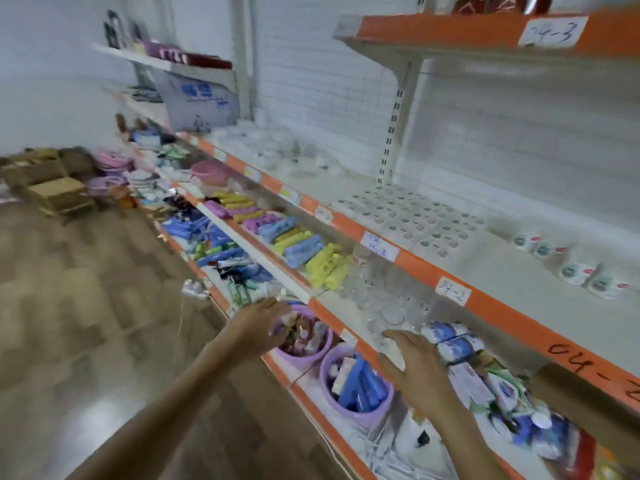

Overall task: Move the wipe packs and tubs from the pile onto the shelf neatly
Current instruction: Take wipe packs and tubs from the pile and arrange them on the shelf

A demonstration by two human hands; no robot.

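Reaching in from the bottom of the frame, two bare forearms over an orange-edged lower shelf (349, 441). At lower right, right hand (417, 370) spread flat, fingers straight, gripping nothing, hovering just beside blue-and-white wipe packs (453, 339) stacked at the shelf's near edge. Further right, a jumbled pile of packs (502, 393), blurred. Between the arms, a purple tub (356, 389) filled with blue items. Left of centre, left hand (265, 322) at the rim of a second purple tub (301, 337) of mixed small goods, fingers bent over the contents; impossible to tell through the blur whether anything is pinched. Beyond, yellow, blue and pink rolls (301, 247) along the middle tier. Above, glass jars (408, 216) in rows on the shelf tagged 04-2 (453, 291). Far upper left, cardboard boxes (52, 188) on the wooden floor (69, 306).
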